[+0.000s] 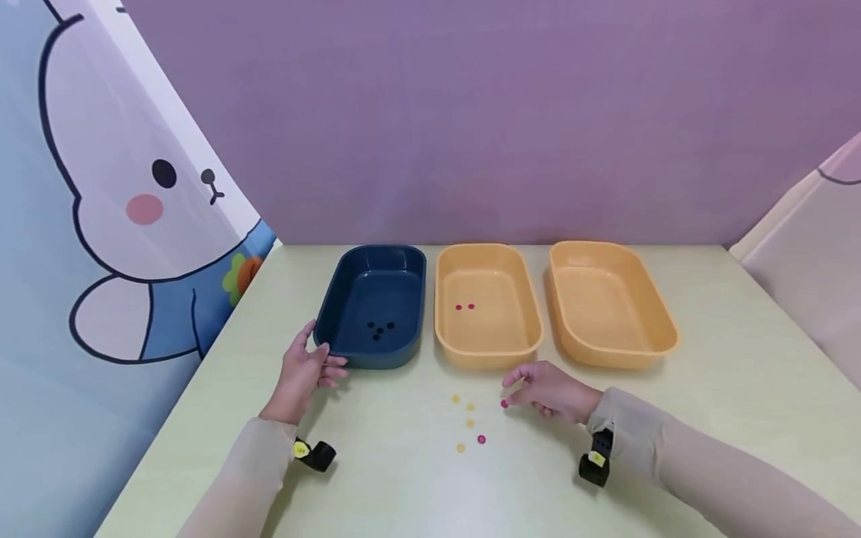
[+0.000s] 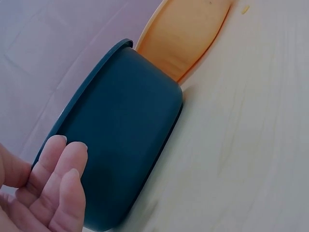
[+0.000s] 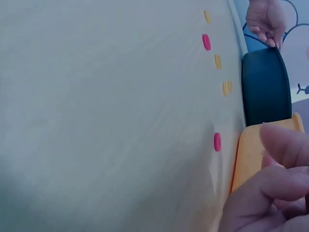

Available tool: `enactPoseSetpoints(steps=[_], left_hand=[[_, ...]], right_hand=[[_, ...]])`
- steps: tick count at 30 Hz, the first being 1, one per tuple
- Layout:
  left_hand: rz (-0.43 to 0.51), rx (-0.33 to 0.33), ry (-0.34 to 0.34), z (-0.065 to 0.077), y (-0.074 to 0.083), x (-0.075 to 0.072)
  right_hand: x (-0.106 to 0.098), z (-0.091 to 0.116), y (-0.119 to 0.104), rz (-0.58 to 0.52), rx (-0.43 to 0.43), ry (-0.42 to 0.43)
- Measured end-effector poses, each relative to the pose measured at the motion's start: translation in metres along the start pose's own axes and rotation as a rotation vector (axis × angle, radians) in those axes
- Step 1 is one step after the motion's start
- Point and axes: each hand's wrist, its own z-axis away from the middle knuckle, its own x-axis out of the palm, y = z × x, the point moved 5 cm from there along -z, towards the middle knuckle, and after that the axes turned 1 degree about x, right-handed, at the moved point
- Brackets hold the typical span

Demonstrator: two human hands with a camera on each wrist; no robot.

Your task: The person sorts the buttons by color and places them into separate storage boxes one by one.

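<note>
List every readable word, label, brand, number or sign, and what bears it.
Nothing is legible.
Left yellow sticker, on the boxy black wrist device: marks too small to read.
Right yellow sticker, on the matching black wrist device: also too small.
Navy rounded plastic tray: no visible lettering.

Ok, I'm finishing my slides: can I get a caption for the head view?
Left hand touching the blue tray, right hand close to a pink disc, yellow discs nearby.
</note>
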Motion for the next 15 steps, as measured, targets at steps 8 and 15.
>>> enactPoseSetpoints(steps=[8,15], left_hand=[[0.009,-0.012,0.001,0.001,0.001,-0.001],[-0.003,-0.013,0.005,-0.001,0.001,-0.001]], right_hand=[[-0.001,-0.012,0.006,0.102,0.031,0.028],[0.001,-0.019,0.007,0.182,0.016,0.015]])
